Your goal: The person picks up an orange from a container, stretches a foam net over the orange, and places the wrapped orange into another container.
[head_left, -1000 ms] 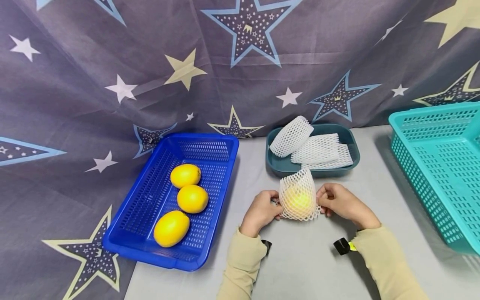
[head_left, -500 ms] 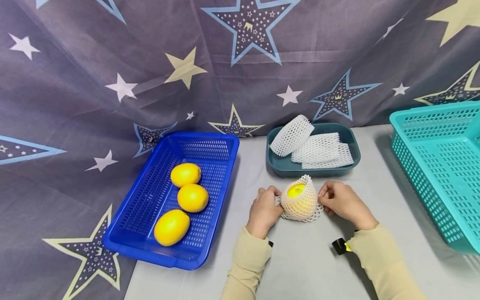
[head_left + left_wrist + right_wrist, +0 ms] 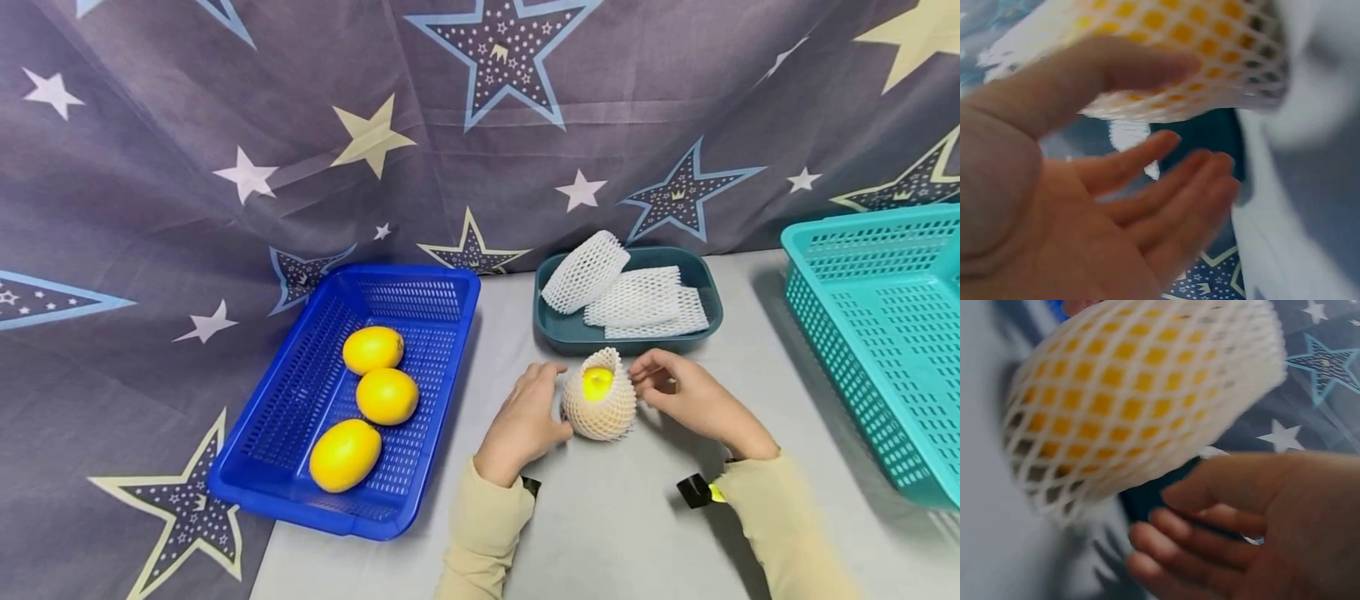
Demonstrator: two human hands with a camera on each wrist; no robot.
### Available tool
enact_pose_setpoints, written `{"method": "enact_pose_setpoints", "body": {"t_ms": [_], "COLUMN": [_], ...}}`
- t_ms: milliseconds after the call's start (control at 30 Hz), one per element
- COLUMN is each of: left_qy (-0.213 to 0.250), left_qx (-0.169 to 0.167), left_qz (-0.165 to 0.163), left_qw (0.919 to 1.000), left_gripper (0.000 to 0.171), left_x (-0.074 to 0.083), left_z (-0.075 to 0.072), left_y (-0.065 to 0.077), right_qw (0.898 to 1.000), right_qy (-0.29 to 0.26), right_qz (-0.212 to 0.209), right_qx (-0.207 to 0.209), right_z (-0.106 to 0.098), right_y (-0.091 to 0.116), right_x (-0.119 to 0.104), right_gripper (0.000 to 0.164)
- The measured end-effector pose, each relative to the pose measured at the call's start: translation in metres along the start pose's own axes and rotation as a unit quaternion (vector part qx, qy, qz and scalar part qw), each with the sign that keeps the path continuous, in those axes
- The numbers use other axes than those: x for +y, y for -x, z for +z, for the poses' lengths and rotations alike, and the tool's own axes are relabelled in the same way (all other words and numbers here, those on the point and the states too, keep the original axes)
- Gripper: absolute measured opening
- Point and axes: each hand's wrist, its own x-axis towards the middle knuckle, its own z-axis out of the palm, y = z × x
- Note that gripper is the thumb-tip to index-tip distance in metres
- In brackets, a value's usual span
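Observation:
A yellow fruit (image 3: 597, 383) stands upright on the table in a white foam net sleeve (image 3: 604, 417), its top showing through the sleeve's mouth. My left hand (image 3: 525, 417) is on its left side with fingers spread. In the left wrist view the thumb (image 3: 1147, 65) overlaps the net while the other fingers extend below it. To the right of the fruit, my right hand (image 3: 686, 396) has loosely bent fingers. The right wrist view shows these fingers (image 3: 1166, 544) apart from the net, with nothing between them.
A blue basket (image 3: 442, 417) on the left holds 3 yellow fruits (image 3: 386, 397). Behind the hands, a dark green tray (image 3: 555, 333) contains several foam net sleeves (image 3: 633, 298). A turquoise basket (image 3: 847, 375) stands at the right edge, and a star-printed cloth (image 3: 300, 100) hangs behind.
The net sleeve has gone down around the fruit and its loose lower edge has drawn in. My left hand has gone from pinching the net to spread fingers; my right has released the edge.

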Motion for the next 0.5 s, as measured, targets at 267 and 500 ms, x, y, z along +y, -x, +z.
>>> {"method": "enact_pose_setpoints", "body": {"t_ms": [267, 500], "left_qy": [0.089, 0.112], "left_qx": [-0.038, -0.060], "left_qz": [0.083, 0.090], "left_qw": [0.9919, 0.9878], "left_gripper": [0.073, 0.078], "left_x": [-0.004, -0.013], "left_z": [-0.001, 0.004], "left_y": [-0.005, -0.010], "right_qw": [0.988, 0.988], "right_qy": [-0.120, -0.116], "right_qz": [-0.039, -0.022], "right_qx": [-0.088, -0.104], "right_z": [-0.003, -0.004], "right_y": [0.002, 0.002], "right_x": [-0.003, -0.001], "right_gripper": [0.048, 0.046]}}
